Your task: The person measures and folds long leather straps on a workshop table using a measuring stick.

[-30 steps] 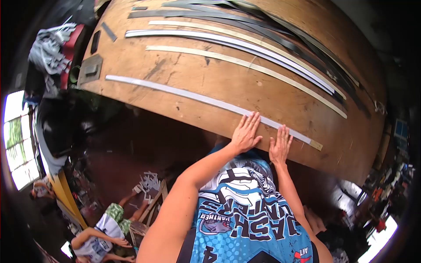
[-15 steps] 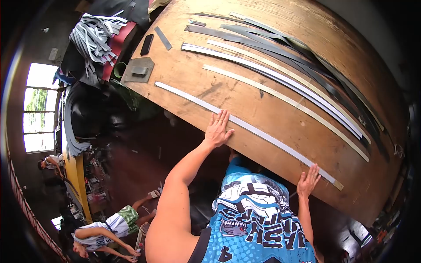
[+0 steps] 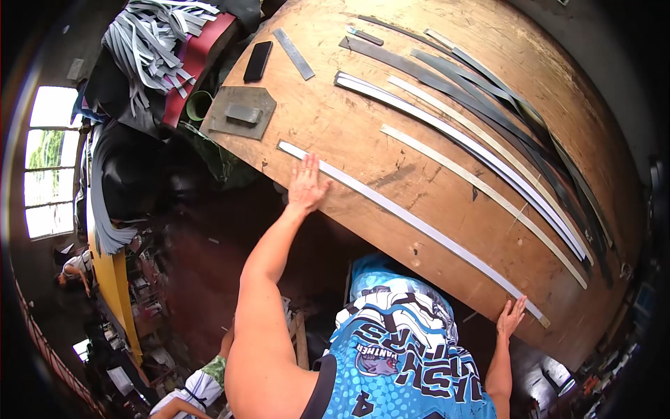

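Note:
A long, narrow white strip with a dark edge lies along the near side of the wooden table. My left hand rests flat by its left end, fingertips on the strip and fingers stretched out. Near the other end, my right hand lies at the table edge with its fingers extended, touching the strip. A tan tip shows at the strip's right end. Neither hand is wrapped around anything.
A cream strip, white strips and dark grey strips lie farther back. At the left are a grey plate with a block, a phone and a flat metal bar. Another person is at lower left.
My left hand has moved along the strip toward its left end. My right hand is nearer the right end. The view has shifted, and the person at lower left is lower in it.

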`<state>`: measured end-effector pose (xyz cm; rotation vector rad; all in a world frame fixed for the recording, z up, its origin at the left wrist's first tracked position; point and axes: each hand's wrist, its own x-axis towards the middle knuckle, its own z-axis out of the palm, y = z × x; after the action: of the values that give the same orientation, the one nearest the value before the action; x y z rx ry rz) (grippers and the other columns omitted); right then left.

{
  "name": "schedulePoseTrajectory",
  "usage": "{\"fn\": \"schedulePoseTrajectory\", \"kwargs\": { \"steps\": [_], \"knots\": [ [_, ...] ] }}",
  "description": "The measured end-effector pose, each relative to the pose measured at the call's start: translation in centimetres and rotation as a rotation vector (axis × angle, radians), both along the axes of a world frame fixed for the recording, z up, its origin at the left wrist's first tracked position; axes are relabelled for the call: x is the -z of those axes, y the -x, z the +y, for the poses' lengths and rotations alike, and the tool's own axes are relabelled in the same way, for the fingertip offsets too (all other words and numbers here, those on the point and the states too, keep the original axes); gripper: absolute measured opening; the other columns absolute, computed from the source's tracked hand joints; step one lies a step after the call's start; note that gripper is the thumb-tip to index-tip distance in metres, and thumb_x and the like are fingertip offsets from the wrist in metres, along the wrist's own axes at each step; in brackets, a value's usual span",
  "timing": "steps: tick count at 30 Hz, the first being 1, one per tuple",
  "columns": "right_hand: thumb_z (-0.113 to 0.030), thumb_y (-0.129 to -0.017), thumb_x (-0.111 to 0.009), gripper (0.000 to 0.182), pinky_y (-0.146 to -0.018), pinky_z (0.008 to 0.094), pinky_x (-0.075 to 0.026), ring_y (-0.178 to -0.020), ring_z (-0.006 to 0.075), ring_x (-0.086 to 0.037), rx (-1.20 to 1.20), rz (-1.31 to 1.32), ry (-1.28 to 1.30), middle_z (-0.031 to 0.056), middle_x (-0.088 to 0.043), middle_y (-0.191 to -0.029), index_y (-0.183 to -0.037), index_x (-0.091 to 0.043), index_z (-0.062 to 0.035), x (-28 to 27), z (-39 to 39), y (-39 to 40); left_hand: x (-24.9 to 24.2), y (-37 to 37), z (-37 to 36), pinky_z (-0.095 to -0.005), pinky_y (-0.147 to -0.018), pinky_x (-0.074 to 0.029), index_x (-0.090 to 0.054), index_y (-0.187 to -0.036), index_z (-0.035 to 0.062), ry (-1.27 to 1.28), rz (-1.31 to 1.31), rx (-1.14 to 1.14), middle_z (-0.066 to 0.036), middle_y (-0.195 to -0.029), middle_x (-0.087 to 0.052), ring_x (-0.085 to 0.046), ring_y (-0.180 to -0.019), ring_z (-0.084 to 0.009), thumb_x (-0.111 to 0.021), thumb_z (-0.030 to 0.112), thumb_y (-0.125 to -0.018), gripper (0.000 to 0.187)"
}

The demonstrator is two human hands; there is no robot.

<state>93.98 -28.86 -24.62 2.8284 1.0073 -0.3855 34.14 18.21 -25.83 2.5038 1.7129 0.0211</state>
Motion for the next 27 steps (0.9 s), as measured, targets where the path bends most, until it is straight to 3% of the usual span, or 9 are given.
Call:
{"fn": "schedulePoseTrajectory", "kwargs": {
  "steps": [7,13,16,19,20,21,23,25,27],
  "knots": [
    [-0.041,-0.106,-0.038,0.054,-0.12,0.052,-0.011,-0.151,0.0224,-0.022,0.097,0.075,-0.063,0.0005,-0.026,-0.163,-0.154,-0.035,-0.0151,0.6,-0.9,-2.4,0.0,6.1,5.0,-0.0507,-0.122,-0.006,-0.023,-0.155,0.001,0.003,0.032,-0.015,-0.015,-0.162,-0.024,-0.019,-0.151,-0.0267,-0.039,0.054,-0.099,0.078],
    [-0.041,-0.106,-0.041,0.052,-0.121,0.0438,-0.015,-0.148,0.0223,-0.029,0.306,0.248,-0.203,0.0042,-0.038,-0.157,-0.147,-0.047,-0.0105,-0.7,0.3,-3.2,0.2,7.4,6.3,-0.0515,-0.122,-0.009,-0.022,-0.155,0.0016,0.016,-0.073,-0.025,-0.015,-0.162,-0.022,-0.017,-0.151,-0.0291,-0.047,0.047,-0.097,0.078],
    [-0.037,-0.104,-0.049,0.052,-0.114,0.0315,-0.031,-0.138,0.0216,-0.044,0.517,0.427,-0.552,0.0149,-0.052,-0.145,-0.136,-0.056,0.003,-1.1,1.0,-3.3,-0.7,7.3,6.2,-0.0522,-0.122,-0.007,-0.019,-0.156,0.0015,0.078,-0.056,-0.043,-0.014,-0.163,-0.02,-0.012,-0.152,-0.0282,-0.049,0.044,-0.097,0.078],
    [-0.033,-0.102,-0.055,0.048,-0.111,0.0315,-0.036,-0.132,0.0214,-0.051,0.678,0.428,-0.95,0.0133,-0.057,-0.14,-0.133,-0.058,0.0035,0.5,-0.4,-5.4,-2.2,7.3,5.8,-0.051,-0.122,-0.005,-0.018,-0.156,0.0017,0.012,-0.155,-0.221,-0.013,-0.163,-0.02,-0.014,-0.152,-0.0298,-0.05,0.044,-0.097,0.079],
    [-0.031,-0.099,-0.06,0.045,-0.105,0.0314,-0.042,-0.122,0.022,-0.057,0.763,0.361,-1.1,0.0114,-0.063,-0.131,-0.127,-0.062,0.0046,1.6,-0.8,-5.9,-1.5,7.7,5.9,-0.0466,-0.123,-0.013,-0.022,-0.154,-0.0013,-0.097,-0.382,-0.337,-0.016,-0.162,-0.025,-0.021,-0.15,-0.0282,-0.056,0.03,-0.096,0.074],
    [-0.031,-0.099,-0.06,0.045,-0.105,0.0314,-0.042,-0.122,0.022,-0.057,0.765,0.364,-1.107,0.0114,-0.063,-0.131,-0.127,-0.062,0.0046,2.4,-1.5,-6.5,-0.9,8.1,6.5,-0.0466,-0.123,-0.013,-0.022,-0.154,-0.0013,-0.105,-0.382,-0.334,-0.016,-0.162,-0.025,-0.021,-0.15,-0.0282,-0.056,0.03,-0.096,0.074],
    [-0.031,-0.097,-0.062,0.042,-0.099,0.0326,-0.046,-0.111,0.0206,-0.062,0.926,0.246,-0.977,0.0124,-0.067,-0.122,-0.121,-0.067,0.003,3.4,-2.7,-7.2,-0.4,8.9,8.1,-0.0409,-0.117,-0.031,-0.033,-0.149,-0.0061,-0.181,-1.344,-0.647,-0.019,-0.154,-0.039,-0.039,-0.143,-0.0279,-0.057,0.012,-0.095,0.062],
    [-0.034,-0.096,-0.064,0.042,-0.097,0.0334,-0.046,-0.109,0.0205,-0.062,0.829,0.199,-0.848,0.0135,-0.068,-0.118,-0.117,-0.068,0.002,3.3,-2.9,-7.5,-2.5,9.6,9.8,-0.0337,-0.108,-0.043,-0.042,-0.143,-0.0089,-0.095,-1.409,-0.835,-0.018,-0.142,-0.053,-0.053,-0.129,-0.0252,-0.057,-0.001,-0.094,0.052],
    [-0.038,-0.095,-0.065,0.044,-0.095,0.0342,-0.047,-0.107,0.0204,-0.063,0.738,0.151,-0.713,0.0146,-0.07,-0.115,-0.114,-0.07,0.0011,2.8,-2.5,-7.9,-2.1,12.0,12.0,-0.0315,-0.1,-0.048,-0.051,-0.136,-0.0047,-0.111,-1.683,-0.878,-0.011,-0.129,-0.063,-0.061,-0.117,-0.0222,-0.059,0.002,-0.094,0.043]
  ]
}}
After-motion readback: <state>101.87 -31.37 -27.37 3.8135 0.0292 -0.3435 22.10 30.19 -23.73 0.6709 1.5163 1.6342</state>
